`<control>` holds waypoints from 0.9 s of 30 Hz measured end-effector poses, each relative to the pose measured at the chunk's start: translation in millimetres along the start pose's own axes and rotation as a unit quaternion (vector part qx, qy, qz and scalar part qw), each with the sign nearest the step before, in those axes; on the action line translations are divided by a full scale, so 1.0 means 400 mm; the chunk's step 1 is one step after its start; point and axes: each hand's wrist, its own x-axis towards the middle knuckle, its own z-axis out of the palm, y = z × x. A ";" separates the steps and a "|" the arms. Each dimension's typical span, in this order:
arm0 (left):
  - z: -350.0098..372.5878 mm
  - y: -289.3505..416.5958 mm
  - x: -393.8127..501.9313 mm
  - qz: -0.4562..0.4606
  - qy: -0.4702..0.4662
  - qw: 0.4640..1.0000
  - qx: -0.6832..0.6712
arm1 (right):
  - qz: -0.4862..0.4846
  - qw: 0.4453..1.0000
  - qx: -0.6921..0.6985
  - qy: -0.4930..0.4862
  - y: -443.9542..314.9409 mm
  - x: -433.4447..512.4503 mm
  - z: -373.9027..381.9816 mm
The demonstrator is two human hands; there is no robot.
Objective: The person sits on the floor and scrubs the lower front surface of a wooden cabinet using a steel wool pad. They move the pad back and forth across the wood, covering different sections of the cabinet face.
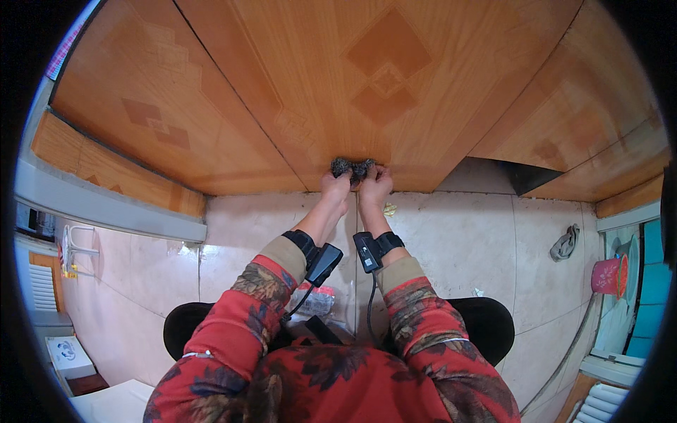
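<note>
Both my hands are close together in front of the lower part of a patterned wooden panel [389,79]. My left hand [336,186] grips the left part of a dark grey, tangled clump that looks like steel wool scourers [362,167]. On its right side, my right hand [376,184] holds the same clump between thumb and fingers. Whether it is one piece or two cannot be told. A small yellowish wrapper [390,210] lies on the tiled floor beside my right wrist. Beneath my forearms is a clear plastic bag [314,300] with red and white print.
A dark opening [497,174] gapes at the panel's base on the right. A grey cloth [565,244] lies on the floor, near a pink bucket [608,276] and a hose [565,351]. At the far left are a metal rack [79,240] and a white box [70,357].
</note>
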 end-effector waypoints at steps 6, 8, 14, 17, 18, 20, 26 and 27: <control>-0.007 -0.033 0.026 0.138 -0.016 0.990 -0.033 | -0.193 0.981 -0.020 -0.015 0.027 0.013 0.006; -0.014 -0.043 0.035 0.059 -0.001 0.998 0.012 | -0.122 0.991 -0.050 -0.023 0.024 0.007 0.002; -0.037 -0.003 0.029 0.050 0.026 0.997 -0.043 | -0.057 0.997 0.020 -0.047 -0.047 -0.025 0.016; -0.062 0.035 0.019 0.157 0.015 0.987 -0.031 | -0.118 0.990 0.022 -0.075 -0.090 -0.041 0.054; -0.067 0.042 0.018 0.188 -0.006 0.981 -0.051 | -0.083 0.989 0.073 -0.093 -0.097 -0.045 0.065; -0.077 0.051 0.014 0.224 -0.039 0.970 -0.084 | -0.060 0.978 0.161 -0.116 -0.101 -0.059 0.074; -0.065 0.059 -0.009 0.099 -0.007 0.994 -0.039 | -0.015 0.993 0.089 -0.071 -0.086 -0.065 0.054; -0.061 0.063 -0.016 0.098 0.008 0.994 -0.045 | -0.016 0.996 0.053 -0.065 -0.088 -0.060 0.054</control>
